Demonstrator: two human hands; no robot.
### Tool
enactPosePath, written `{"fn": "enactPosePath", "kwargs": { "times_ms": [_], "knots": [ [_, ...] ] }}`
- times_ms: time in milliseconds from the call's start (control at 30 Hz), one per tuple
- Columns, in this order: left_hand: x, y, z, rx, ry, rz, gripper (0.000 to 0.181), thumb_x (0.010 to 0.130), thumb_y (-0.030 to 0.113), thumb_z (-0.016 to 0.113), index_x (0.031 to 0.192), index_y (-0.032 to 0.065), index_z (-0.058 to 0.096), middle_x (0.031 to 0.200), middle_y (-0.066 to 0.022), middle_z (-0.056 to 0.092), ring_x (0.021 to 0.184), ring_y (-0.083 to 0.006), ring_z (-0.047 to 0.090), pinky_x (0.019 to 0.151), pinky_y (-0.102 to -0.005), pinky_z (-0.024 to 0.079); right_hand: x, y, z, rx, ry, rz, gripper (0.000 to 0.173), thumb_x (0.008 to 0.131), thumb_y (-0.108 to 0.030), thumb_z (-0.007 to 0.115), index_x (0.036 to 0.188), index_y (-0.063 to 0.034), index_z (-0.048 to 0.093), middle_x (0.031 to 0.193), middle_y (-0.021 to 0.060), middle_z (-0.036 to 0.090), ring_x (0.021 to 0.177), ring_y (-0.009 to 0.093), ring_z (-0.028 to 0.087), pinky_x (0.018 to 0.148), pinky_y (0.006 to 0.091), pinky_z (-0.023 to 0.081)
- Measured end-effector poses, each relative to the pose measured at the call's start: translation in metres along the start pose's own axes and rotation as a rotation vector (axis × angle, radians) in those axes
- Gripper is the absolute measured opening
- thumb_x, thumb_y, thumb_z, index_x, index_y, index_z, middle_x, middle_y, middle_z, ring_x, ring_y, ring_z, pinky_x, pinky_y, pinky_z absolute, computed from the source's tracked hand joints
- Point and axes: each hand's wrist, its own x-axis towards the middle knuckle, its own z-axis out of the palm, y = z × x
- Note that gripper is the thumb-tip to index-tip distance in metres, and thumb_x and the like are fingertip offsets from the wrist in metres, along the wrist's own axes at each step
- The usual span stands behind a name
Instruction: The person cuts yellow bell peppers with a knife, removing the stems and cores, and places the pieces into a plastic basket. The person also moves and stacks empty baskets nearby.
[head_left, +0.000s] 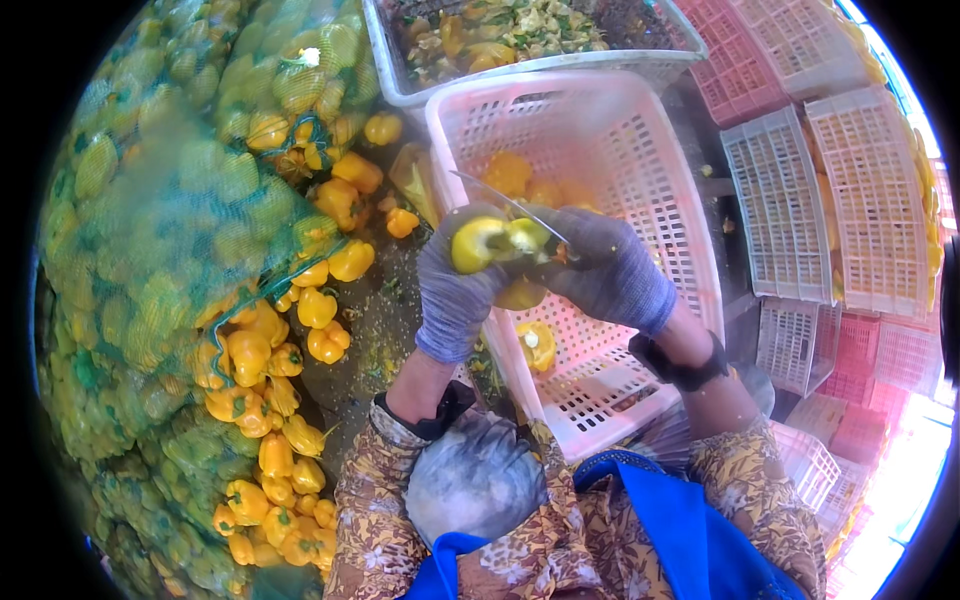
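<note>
My left hand (455, 292), in a grey knit glove, grips a cut yellow-green bell pepper (474, 246) whose pale inside shows. A knife with a thin blade (504, 196) is in my gloved right hand (611, 270), its edge crossing over the pepper. The knife's handle is hidden by my fingers. Both hands are above a pale pink perforated plastic crate (679, 202). Orange-yellow peppers (510, 176) lie at the crate's far end, and a cut pepper piece (536, 346) rests in its nearer part.
Green mesh sacks (150, 217) full of peppers fill the left side, with loose yellow peppers (251, 352) spilling out. A grey tub (394, 67) at the back holds pepper scraps (517, 34). Stacked crates (780, 202) stand on the right. Debris litters the floor (360, 382).
</note>
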Motion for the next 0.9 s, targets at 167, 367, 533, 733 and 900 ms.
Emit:
{"fn": "enactPosePath", "kwargs": {
  "times_ms": [167,367,533,733,900],
  "knots": [
    [0.003,-0.002,-0.001,0.118,0.124,0.009,0.04,0.07,-0.002,0.078,0.104,0.0055,0.06,0.097,-0.0033,0.062,0.084,-0.0107,0.059,0.077,-0.0244,0.052,0.003,0.002,0.017,0.113,0.12,0.136,0.028,0.071,-0.003,0.071,0.099,-0.0024,0.065,0.078,0.0106,0.062,0.066,0.022,0.061,0.059,0.0305,0.049],
    [0.012,0.006,-0.003,0.312,-0.036,0.055,0.043,0.074,0.001,0.074,0.114,0.0046,0.06,0.102,-0.0059,0.064,0.091,-0.0132,0.061,0.079,-0.0254,0.052,0.001,0.005,0.024,-0.121,0.247,0.039,0.026,0.069,-0.005,0.071,0.095,-0.0029,0.065,0.075,0.0124,0.061,0.062,0.024,0.061,0.056,0.0318,0.048],
    [0.018,0.026,-0.018,0.518,-0.369,0.082,0.038,0.076,0.009,0.071,0.113,0.005,0.062,0.102,-0.0061,0.066,0.09,-0.0138,0.062,0.08,-0.0292,0.051,-0.001,-0.002,0.002,-0.132,0.081,0.003,0.027,0.067,-0.008,0.072,0.093,-0.0044,0.067,0.073,0.0144,0.062,0.064,0.029,0.063,0.057,0.0348,0.05],
    [0.009,-0.003,-0.006,0.284,-0.141,0.103,0.026,0.074,-0.009,0.066,0.095,0.0037,0.061,0.087,-0.0017,0.063,0.086,-0.0114,0.062,0.079,-0.0245,0.051,-0.005,-0.001,0.011,-0.108,0.153,0.101,0.026,0.066,-0.009,0.073,0.092,-0.0053,0.067,0.075,0.014,0.063,0.065,0.03,0.063,0.057,0.0348,0.051],
    [0.01,-0.014,0.002,0.514,0.059,0.278,0.023,0.078,-0.005,0.066,0.099,0.0027,0.062,0.089,-0.0031,0.063,0.085,-0.0104,0.061,0.078,-0.0237,0.05,-0.002,0.006,0.032,-0.308,0.449,0.025,0.024,0.069,-0.009,0.072,0.092,-0.005,0.065,0.076,0.0139,0.064,0.066,0.029,0.064,0.056,0.0332,0.05]
  ]
}}
